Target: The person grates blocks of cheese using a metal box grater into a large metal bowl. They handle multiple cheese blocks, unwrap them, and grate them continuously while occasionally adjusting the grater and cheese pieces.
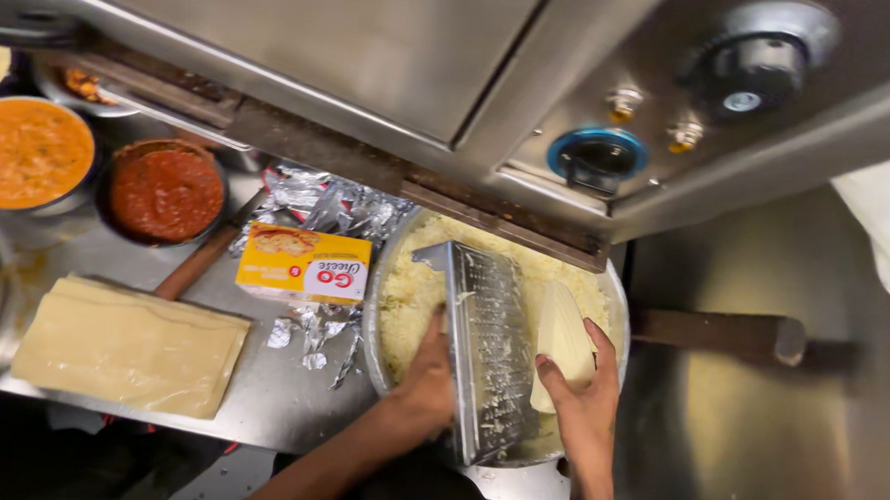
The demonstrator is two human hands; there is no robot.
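A metal box grater [486, 345] stands tilted in a wide metal bowl [375, 322] full of grated pale cheese [414, 298]. My left hand [429, 373] grips the grater's left side and steadies it. My right hand [583, 398] holds a pale cheese block [563, 338] against the grater's right face.
A yellow cheese carton [301, 265] lies left of the bowl among crumpled foil [333, 207]. A flat wrapped stack of pale sheets [131, 343] lies on the steel counter [272, 397]. Bowls of red sauce [166, 191] and orange sauce [29, 152] stand at the back left. A steel oven front [392, 61] overhangs.
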